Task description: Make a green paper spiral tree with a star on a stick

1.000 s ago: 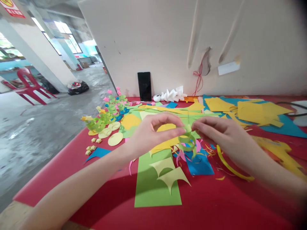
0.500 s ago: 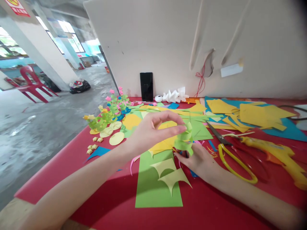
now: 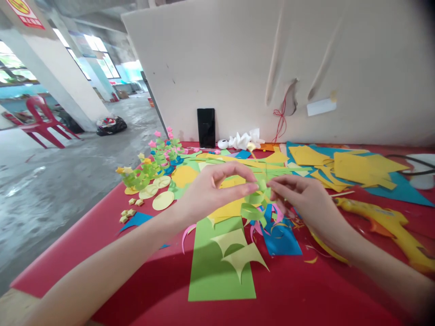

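Observation:
A green paper spiral (image 3: 253,206) hangs above the red table (image 3: 306,299). My left hand (image 3: 214,190) pinches its top end between thumb and forefinger. My right hand (image 3: 306,201) meets it from the right, fingertips on the same top end of the curl. Below the hands lies a green paper sheet (image 3: 207,271) with two pale yellow cut shapes (image 3: 238,251) on it, and a blue scrap (image 3: 282,235) with pink strips.
Yellow scissors (image 3: 326,249) lie partly under my right wrist, a yellow glue gun (image 3: 387,226) to the right. Yellow and blue sheets (image 3: 353,165) are at the back right. Finished green spirals with stars (image 3: 146,170), pale discs (image 3: 163,199), a black phone (image 3: 206,127).
My right hand rose from the table under the spiral back up to its top end beside my left fingers. The spiral uncoiled a little and hangs lower.

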`<state>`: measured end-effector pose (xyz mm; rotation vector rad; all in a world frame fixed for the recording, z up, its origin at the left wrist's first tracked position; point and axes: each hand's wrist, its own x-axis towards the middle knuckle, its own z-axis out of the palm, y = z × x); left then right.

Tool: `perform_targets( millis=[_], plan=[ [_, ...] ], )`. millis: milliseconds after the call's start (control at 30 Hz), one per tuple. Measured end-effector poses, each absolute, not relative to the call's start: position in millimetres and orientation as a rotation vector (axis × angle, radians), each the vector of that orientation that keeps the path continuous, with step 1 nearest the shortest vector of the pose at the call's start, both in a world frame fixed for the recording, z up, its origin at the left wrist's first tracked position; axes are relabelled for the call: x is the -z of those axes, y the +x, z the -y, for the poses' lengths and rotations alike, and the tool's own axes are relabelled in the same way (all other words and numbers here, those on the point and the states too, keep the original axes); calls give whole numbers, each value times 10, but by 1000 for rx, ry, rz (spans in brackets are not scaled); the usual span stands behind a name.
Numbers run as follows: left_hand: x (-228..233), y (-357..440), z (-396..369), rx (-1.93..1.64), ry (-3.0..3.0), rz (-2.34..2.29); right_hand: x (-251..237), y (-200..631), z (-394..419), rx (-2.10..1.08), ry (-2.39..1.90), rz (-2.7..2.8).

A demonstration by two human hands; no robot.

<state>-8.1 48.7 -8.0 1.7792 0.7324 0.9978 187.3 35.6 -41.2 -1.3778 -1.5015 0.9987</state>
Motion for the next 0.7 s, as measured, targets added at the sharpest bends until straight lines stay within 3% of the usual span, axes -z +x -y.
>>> perform_targets(
  millis=[400, 700],
  plan=[
    [132, -20, -467, -868, 1937, -751, 276, 1819, -164, -1273, -1133, 1112],
    [137, -6, -445, -1033, 1871, -730, 379, 1694, -110, -1360, -1111, 1210]
  ],
)
